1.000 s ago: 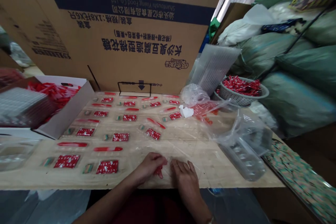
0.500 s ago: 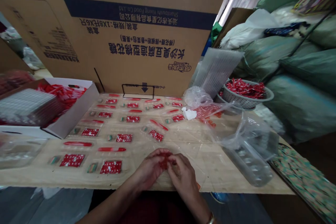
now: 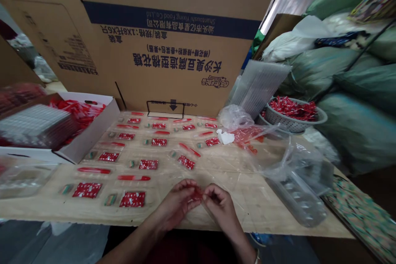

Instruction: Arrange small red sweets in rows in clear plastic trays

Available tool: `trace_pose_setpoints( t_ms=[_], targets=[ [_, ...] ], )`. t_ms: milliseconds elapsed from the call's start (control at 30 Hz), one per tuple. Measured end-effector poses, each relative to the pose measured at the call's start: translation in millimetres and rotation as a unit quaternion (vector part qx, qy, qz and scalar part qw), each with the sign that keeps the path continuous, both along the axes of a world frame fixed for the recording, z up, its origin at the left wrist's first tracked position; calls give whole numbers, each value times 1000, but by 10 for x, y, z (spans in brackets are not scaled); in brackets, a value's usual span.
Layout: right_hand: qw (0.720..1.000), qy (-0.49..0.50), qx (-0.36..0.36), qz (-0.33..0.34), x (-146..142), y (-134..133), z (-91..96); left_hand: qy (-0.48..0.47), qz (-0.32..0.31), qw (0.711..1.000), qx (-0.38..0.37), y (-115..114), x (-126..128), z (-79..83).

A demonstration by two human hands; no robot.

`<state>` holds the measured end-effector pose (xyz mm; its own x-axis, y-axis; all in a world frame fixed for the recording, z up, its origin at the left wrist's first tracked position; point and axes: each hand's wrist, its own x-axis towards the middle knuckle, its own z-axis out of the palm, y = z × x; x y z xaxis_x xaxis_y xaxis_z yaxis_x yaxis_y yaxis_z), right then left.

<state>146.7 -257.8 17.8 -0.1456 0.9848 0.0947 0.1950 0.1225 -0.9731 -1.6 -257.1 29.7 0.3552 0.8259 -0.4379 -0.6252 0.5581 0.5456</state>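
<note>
Holding one red piece (image 3: pixel 198 193) between the left hand (image 3: pixel 182 200) and the right hand (image 3: pixel 218 202), low over the near side of the table (image 3: pixel 262 214). Cupped from below by the left, with that thumb bent over it; met at the right end by the right thumb and forefinger, tips brought together there in a pinch. Lies, then, just right of the left palm and just left of the right fingertips, touching both, with more of it inside the left. Seems to run crosswise from one hand to the other; too covered and blurred to tell the long axis for sure.

Can count twelve red packets (image 3: pixel 132 199): two off to the left of the left hand, ten farther out beyond it. Can make out eleven red sticks (image 3: pixel 134 177), mostly lying just beyond a packet. See one white carton (image 3: pixel 99 134) well left of the left hand, with more sticks inside, too jumbled to count. Find one box (image 3: pixel 173 51) standing beyond both hands, one clear tray (image 3: pixel 298 200) right of the right hand, and one basket (image 3: pixel 286 123) farther beyond on that side, perhaps with a second underneath.
</note>
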Motion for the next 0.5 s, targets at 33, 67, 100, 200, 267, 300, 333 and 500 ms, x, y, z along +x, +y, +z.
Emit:
trace_pose_setpoints(
  t_ms=[33, 67, 100, 200, 267, 300, 333, 500],
  targets=[
    [1000, 12, -5, 1, 18, 7, 0, 16, -13, 1000, 11, -3, -6, 1],
    [1000, 18, -10, 4, 30, 10, 2, 32, -24, 999, 23, -5, -7, 3],
    [1000, 19, -14, 8, 36, 11, 7, 44, -32, 998, 33, -7, -5, 7],
    [1000, 4, -5, 13, 34, 7, 47, 60, -44, 997, 36, 0, -3, 27],
    [999, -30, 21, 16, 28, 2, 95, 79, -76, 993, 35, 15, -22, 43],
    [998, -52, 37, 21, 26, -2, 122, 97, -96, 990, 39, 23, -38, 51],
    [996, -75, 50, 28, 24, -7, 147, 119, -116, 985, 47, 32, -58, 56],
    [991, -110, 52, 58, 1, -72, 173, 151, -195, 966, 80, 39, -147, 26]
  ],
)
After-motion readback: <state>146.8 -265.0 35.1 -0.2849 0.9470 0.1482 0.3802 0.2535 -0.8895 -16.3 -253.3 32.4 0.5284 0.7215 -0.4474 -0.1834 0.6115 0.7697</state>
